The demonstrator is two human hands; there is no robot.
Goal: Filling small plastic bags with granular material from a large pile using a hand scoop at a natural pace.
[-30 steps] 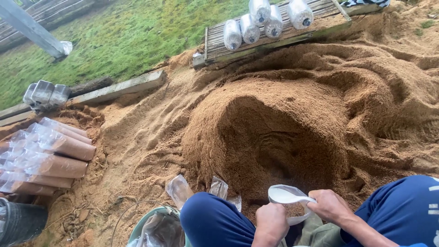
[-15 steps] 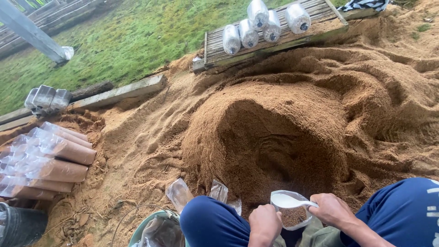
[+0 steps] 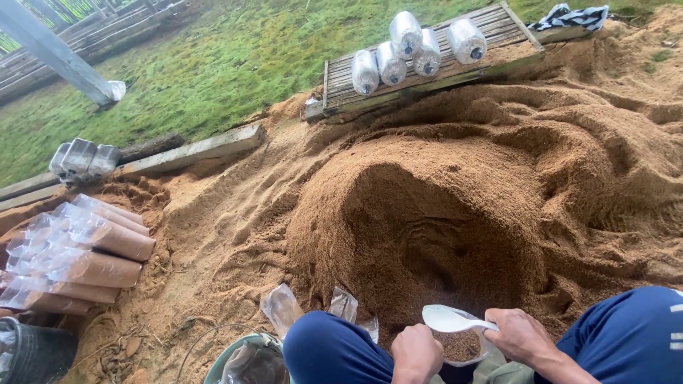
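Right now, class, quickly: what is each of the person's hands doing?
Left hand: closed on the rim of the clear plastic bag of brown sawdust.
Right hand: closed on the white plastic scoop.

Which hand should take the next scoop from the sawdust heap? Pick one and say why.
Right. The right hand already grips the white scoop, whose bowl points toward the sawdust heap. The left hand is busy gripping the rim of the clear bag, part-filled with sawdust.
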